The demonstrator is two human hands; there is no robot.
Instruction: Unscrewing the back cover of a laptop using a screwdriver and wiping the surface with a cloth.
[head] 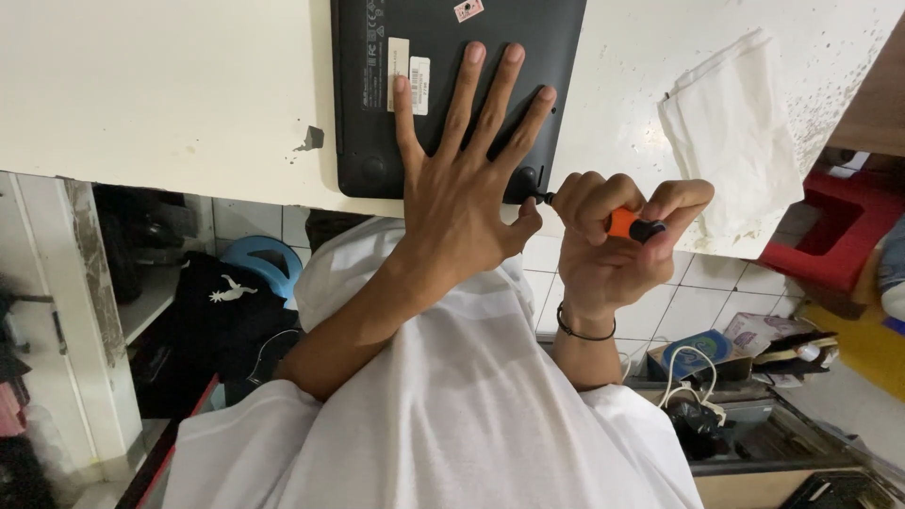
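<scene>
Right hand point(613, 231): fingers curled tight around the orange handle of a small screwdriver point(630, 224), thumb and index pinching near the black end cap. The thin shaft runs out leftward from the knuckles, and its tip sits at the near right corner of the laptop point(452, 94), apparently at a screw beside a round rubber foot; the screw itself is too small to make out. This grip looks made for twisting the handle, judging by how the fingertips wrap the barrel rather than the palm.

Left hand point(467, 165): flat, fingers spread wide, holding nothing. It presses palm-down on the laptop's black underside, fingertips pointing away from the body, thumb tip just beside the screwdriver shaft. Likely it pins the laptop so it does not slide or turn under the driver. A white label point(408, 73) lies just left of the index finger, and a small sticker point(468, 9) sits beyond the fingertips at the far edge of the view.

The laptop lies upside down on a cream table point(170, 94), its near edge close to the table edge, so the corner being worked sits right in front of the right hand. Right of the right-hand knuckles, apart from the laptop, a folded white cloth point(731, 132) rests on the table.

Further out: a black wristband on the right wrist, a white shirt below, a red plastic stool point(830, 236) beyond the table's right end, a blue stool point(264, 264) under the table to the left, and clutter on the tiled floor.
</scene>
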